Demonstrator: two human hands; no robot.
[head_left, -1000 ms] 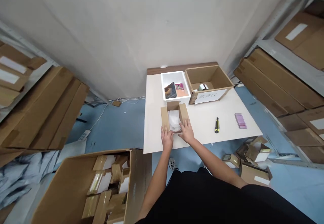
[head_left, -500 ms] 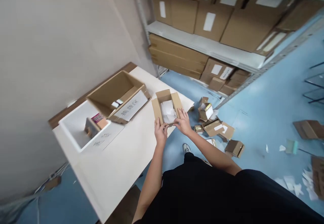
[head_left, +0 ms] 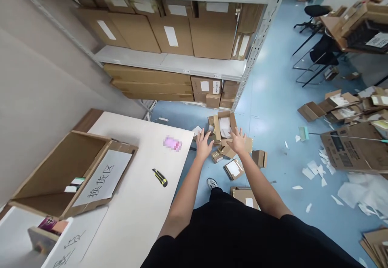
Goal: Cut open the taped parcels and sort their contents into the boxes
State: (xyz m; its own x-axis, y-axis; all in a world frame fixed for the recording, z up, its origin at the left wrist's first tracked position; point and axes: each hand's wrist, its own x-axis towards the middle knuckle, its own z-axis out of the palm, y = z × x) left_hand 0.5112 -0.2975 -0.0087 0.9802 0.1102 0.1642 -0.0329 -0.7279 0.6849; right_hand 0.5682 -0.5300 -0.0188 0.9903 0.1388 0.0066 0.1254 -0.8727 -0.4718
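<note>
An opened cardboard box point(head_left: 233, 121) with white packing material point(head_left: 224, 127) inside is just past my hands, over the discarded boxes by the table's corner. I cannot tell whether it rests on them or is in the air. My left hand point(head_left: 203, 144) is open off the table's right edge, its fingers spread and holding nothing. Nearest the box is my right hand point(head_left: 238, 140), also open, fingers apart. On the white table point(head_left: 136, 191) lie a black and yellow box cutter point(head_left: 159, 177) and a blurred-out pink item point(head_left: 172, 143).
A cardboard bin point(head_left: 104, 179) with a handwritten label stands at the table's left, beside a white bin point(head_left: 18, 227). Metal shelving point(head_left: 176, 64) full of cartons rises ahead. Flattened cardboard and cartons point(head_left: 233, 169) litter the floor near my foot; more boxes point(head_left: 342, 102) are piled right.
Both hands have let go of the cardboard box, which has moved off the table toward the floor pile. The view has turned right, and the box cutter and pink item now show.
</note>
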